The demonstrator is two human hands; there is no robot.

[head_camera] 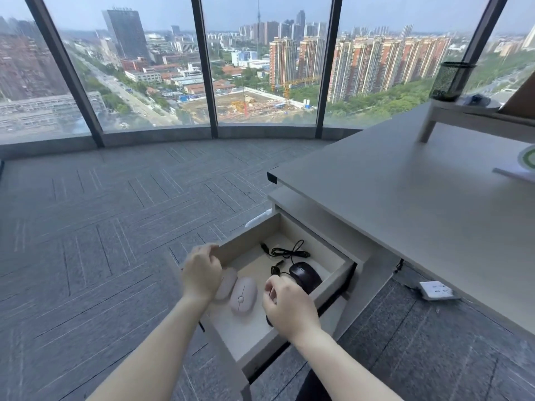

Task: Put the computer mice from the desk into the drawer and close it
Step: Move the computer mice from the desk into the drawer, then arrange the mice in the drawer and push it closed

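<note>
The drawer [249, 233] under the desk [405, 198] stands pulled out. Inside lie two pale pink mice, one [243, 295] in full view and one [227, 283] partly under my left hand. A black wired mouse [305, 276] rests by the right wall, its cable [286, 251] coiled at the back. My left hand [201, 276] curls over the drawer's front rim at its far corner. My right hand [289, 309] is inside the drawer, closed over a second black mouse [269, 321] that is mostly hidden beneath it.
On the desk stand a white riser [451, 117] carrying a black mesh pen cup [450, 81], and a paper with a green ring [524, 164]. A white power strip [437, 290] lies on the carpet under the desk. Floor-to-ceiling windows close off the far side.
</note>
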